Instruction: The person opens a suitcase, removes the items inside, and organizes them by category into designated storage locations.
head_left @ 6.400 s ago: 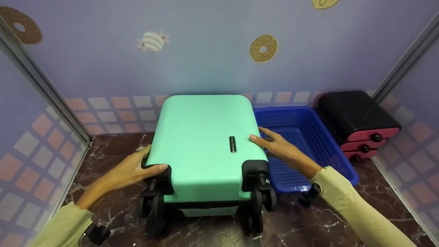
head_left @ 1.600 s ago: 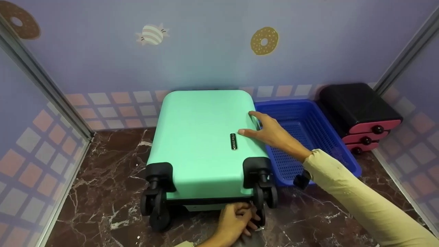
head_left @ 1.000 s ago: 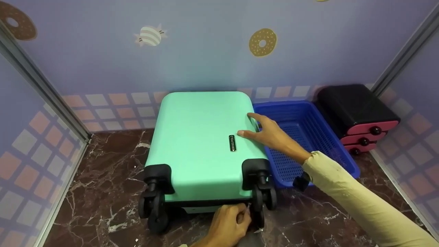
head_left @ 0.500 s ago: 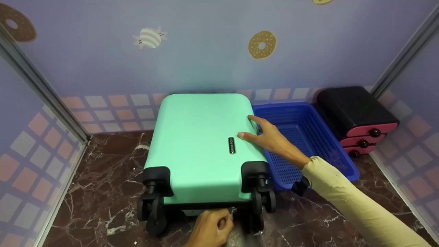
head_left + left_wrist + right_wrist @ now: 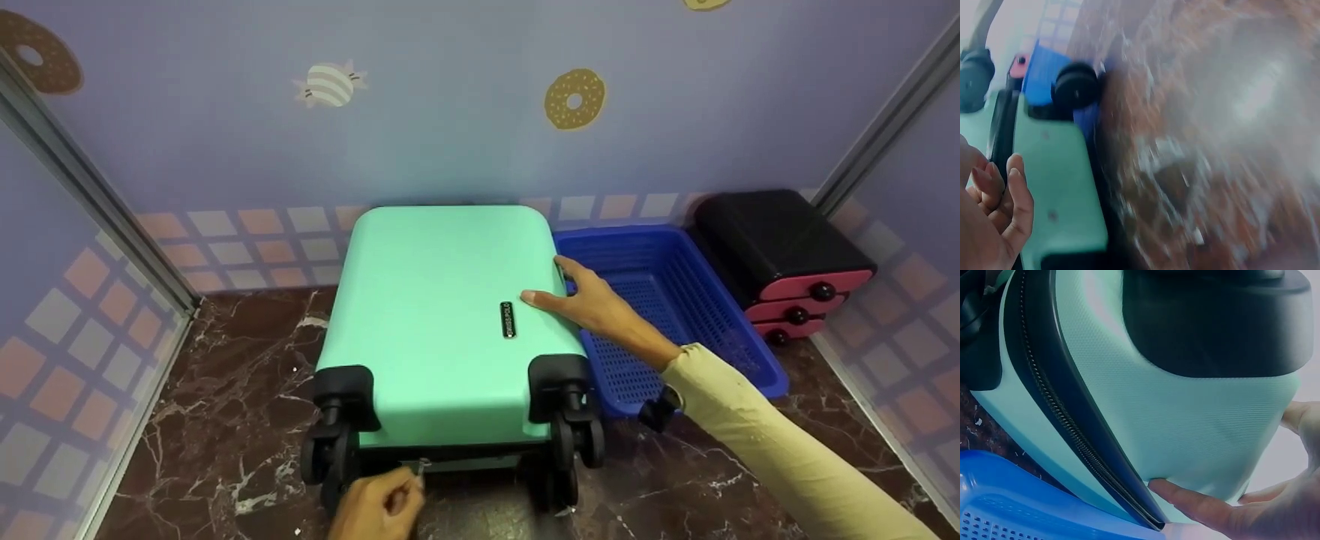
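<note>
A mint-green hard-shell suitcase (image 5: 450,300) lies flat on the floor, its black wheels (image 5: 341,450) toward me. Along its near end my left hand (image 5: 379,506) pinches a small shiny zipper pull (image 5: 421,466) at the dark zipper band; the left wrist view shows that hand's fingers (image 5: 1019,191) bent beside the band, the pull hidden there. My right hand (image 5: 596,304) rests over the suitcase's right edge, thumb on the upper shell. In the right wrist view its extended fingers (image 5: 1196,503) touch the side near the zipper (image 5: 1061,410).
A blue perforated plastic basket (image 5: 675,322) stands against the suitcase's right side. Beyond it is a black drawer box (image 5: 780,232) with pink fronts. A patterned wall (image 5: 450,112) rises behind; dark marbled floor (image 5: 240,420) lies to the left.
My left hand goes from the suitcase's left corner to the near end's right wheel, then slides left along the zipper with the pull. The right hand shifts slightly on the right edge.
</note>
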`<state>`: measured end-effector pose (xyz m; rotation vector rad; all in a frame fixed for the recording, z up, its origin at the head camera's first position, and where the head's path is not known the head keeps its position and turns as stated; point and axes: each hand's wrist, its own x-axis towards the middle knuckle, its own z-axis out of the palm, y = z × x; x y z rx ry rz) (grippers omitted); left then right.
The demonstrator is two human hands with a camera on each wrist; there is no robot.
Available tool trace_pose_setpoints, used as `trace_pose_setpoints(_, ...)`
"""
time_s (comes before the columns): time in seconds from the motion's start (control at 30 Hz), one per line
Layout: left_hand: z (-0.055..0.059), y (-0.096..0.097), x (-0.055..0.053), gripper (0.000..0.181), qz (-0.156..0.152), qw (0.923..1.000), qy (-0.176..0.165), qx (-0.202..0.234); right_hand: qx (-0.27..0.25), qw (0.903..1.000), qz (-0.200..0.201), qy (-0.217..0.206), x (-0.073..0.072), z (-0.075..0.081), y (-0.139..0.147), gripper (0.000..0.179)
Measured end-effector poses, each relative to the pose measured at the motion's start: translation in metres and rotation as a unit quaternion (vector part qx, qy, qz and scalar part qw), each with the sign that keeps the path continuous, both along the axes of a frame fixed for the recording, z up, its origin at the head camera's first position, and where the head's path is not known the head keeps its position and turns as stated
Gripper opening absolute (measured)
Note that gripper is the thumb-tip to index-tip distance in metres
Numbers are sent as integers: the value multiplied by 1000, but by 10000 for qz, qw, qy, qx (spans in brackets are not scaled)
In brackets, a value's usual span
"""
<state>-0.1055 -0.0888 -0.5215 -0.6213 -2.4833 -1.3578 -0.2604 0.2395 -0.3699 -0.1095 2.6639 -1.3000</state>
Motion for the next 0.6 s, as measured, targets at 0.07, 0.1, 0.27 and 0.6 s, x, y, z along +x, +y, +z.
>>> trace_pose_setpoints(0.07, -1, -15, 1, 27, 321, 9994, -6, -144, 14, 10000, 6, 2, 0, 0, 1, 103)
trace_pose_setpoints(0.1, -2, -21, 1, 28, 476, 9986, -59, -206, 16, 10000, 19, 8, 1, 1, 1, 103)
trace_pose_setpoints(0.27, 0, -46, 0, 36, 1051, 9925, -172, -593, -33, 10000, 26, -10, 2, 0, 4, 102)
trace_pose_setpoints(0.6, 12, -93, -13, 31, 1494, 9728, -650, -1645, -157, 9998, -63, -55, 1, -1, 0, 103)
